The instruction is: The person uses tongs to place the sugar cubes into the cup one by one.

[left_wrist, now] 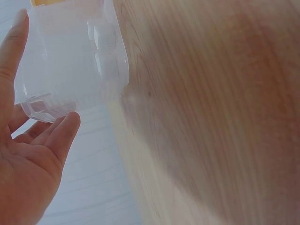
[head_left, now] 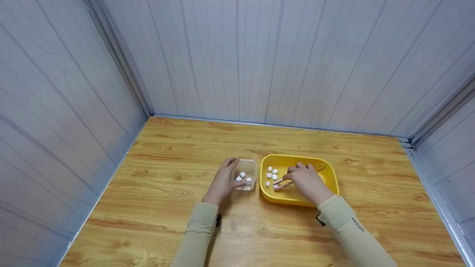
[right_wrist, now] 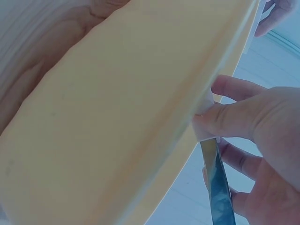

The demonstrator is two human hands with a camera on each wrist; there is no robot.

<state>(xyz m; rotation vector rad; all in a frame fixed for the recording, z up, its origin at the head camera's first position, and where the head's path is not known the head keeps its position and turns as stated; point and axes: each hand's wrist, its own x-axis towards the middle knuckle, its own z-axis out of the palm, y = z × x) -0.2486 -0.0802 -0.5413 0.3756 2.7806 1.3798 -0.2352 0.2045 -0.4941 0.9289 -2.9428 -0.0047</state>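
My left hand [head_left: 222, 181] holds a small clear plastic container [head_left: 251, 167] by its side, fingers at the far corner and thumb across the near part. Several white cubes [head_left: 242, 174] lie inside it. From the left wrist, the container's translucent wall [left_wrist: 70, 51] shows between thumb and fingers. My right hand [head_left: 305, 182] reaches over a yellow tray [head_left: 297, 201] and pinches a pair of metal tongs [head_left: 285, 184]. Their pale tips are low in the tray, right at a white cube [head_left: 275, 187]. A shiny metal arm of the tongs [right_wrist: 218, 187] runs below my thumb in the right wrist view.
More white cubes [head_left: 269, 175] sit in the tray's left part. Container and tray stand side by side on a wood-grain table [head_left: 178, 163]. Pale panel walls [head_left: 237, 66] enclose the table at the back and on both sides.
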